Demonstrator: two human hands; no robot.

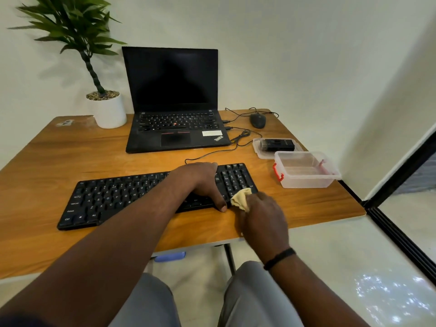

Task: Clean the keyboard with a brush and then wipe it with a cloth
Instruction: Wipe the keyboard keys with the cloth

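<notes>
A black keyboard (113,197) lies across the front of the wooden desk (59,156). My left hand (203,182) rests spread on its right-middle part, thumb over the front edge, holding it down. My right hand (262,218) grips a crumpled yellow cloth (240,199) pressed against the keyboard's front right corner, below the number pad. A black brush (277,145) lies on a clear lid (260,153) at the right, bristles pointing left.
An open black laptop (174,128) stands behind the keyboard. A mouse (257,120) and cables lie right of it. A clear plastic box with red clips (306,171) stands near the desk's right edge. A potted plant (108,109) is at the back left.
</notes>
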